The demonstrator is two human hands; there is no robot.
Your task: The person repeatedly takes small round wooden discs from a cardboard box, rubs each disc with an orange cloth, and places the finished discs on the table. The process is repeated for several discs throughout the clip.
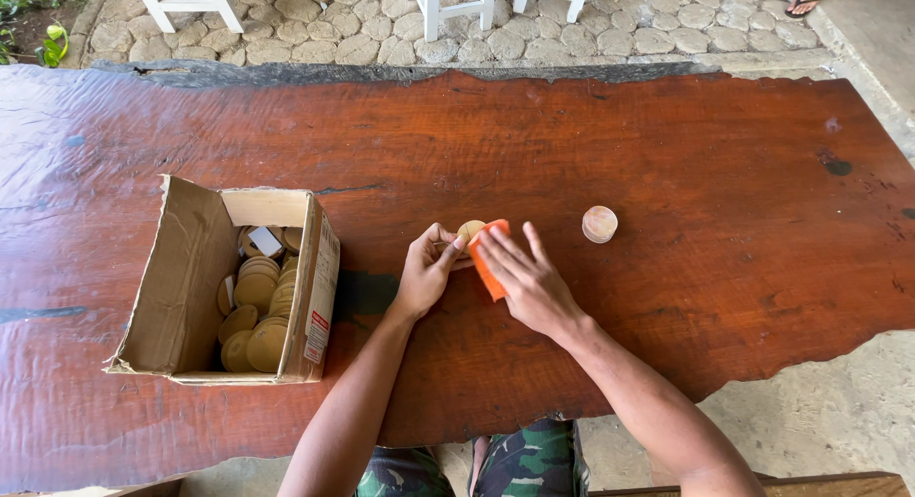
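Nearest the camera, camouflage-patterned trousers (496,464) are seen at the table's near edge. Above them, on the red-brown slab table (667,173), a small round wooden disc (470,229) is pinched between the narrowed fingertips of the left hand (427,268). An orange sheet, apparently sandpaper (488,254), is pressed against the disc by the right hand (526,278), whose fingers are laid flat and close together over it. The step in hand appears to be the rubbing of the disc's edge; it is judged best done with the disc gripped firmly, turned little by little, and the sheet kept flush with even pressure. To the left, an open cardboard box (181,278) is filled with stacked discs (259,297). To the right, a single disc (599,223) lies apart on the table. Farther off, white stool legs (431,6) stand on cobbled paving (667,25).
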